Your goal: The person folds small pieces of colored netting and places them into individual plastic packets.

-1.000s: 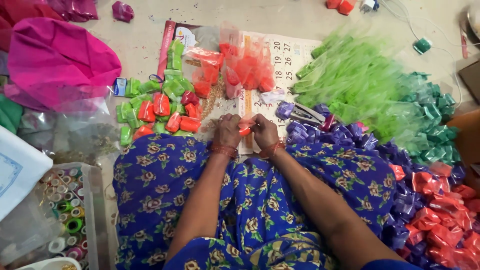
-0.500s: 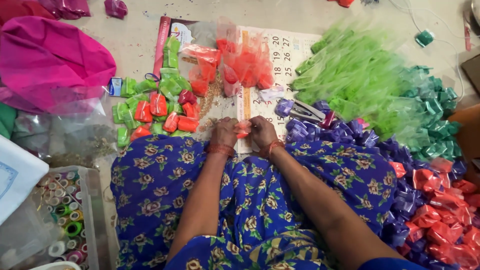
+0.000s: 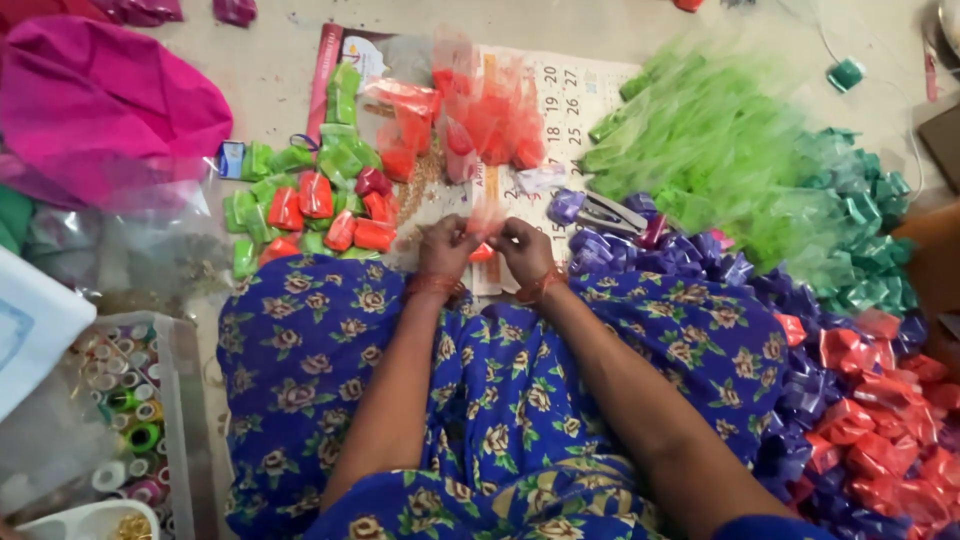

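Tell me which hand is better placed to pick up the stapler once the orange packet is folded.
Right hand, probably. The stapler lies just beyond it on its own side, beside the purple packets. The left hand would have to cross over. Both hands pinch the orange packet.

I see a pale, bare floor (image 3: 270,70) carrying everything. A calendar sheet (image 3: 580,95) lies flat at the top middle, with a heap of orange packets (image 3: 480,120) on it. Left of the sheet, green and red packets (image 3: 310,195) lie scattered straight on the floor. To the right spreads a big pile of light green packets (image 3: 720,150), running into darker green ones (image 3: 860,230) at the far right. Below those, purple packets (image 3: 690,255) and red ones (image 3: 880,400) cover the floor. A magenta cloth (image 3: 100,110) sits at the upper left, and a clear box of thread spools (image 3: 120,420) stands at the lower left.
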